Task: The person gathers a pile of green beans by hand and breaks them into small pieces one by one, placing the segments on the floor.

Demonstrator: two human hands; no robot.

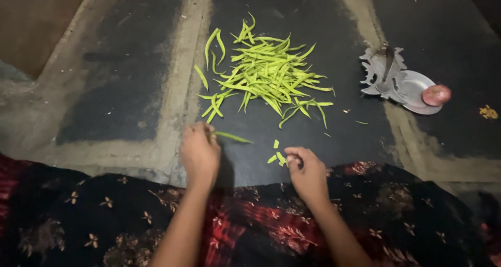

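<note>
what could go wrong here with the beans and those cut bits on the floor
1. The small cut pieces lie loose on the dark floor by the right hand, close to the patterned cloth; they could get lost under it or pick up grit.
2. The left hand pinches its bean only by one end, so it may slip.
3. The bean pile sprawls, and strays could be overlooked.

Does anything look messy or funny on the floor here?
A little. A few green beans lie strayed from the main bean pile, small yellow bits sit scattered at the far right, and a pinkish onion perches on the rim of the metal plate.
</note>
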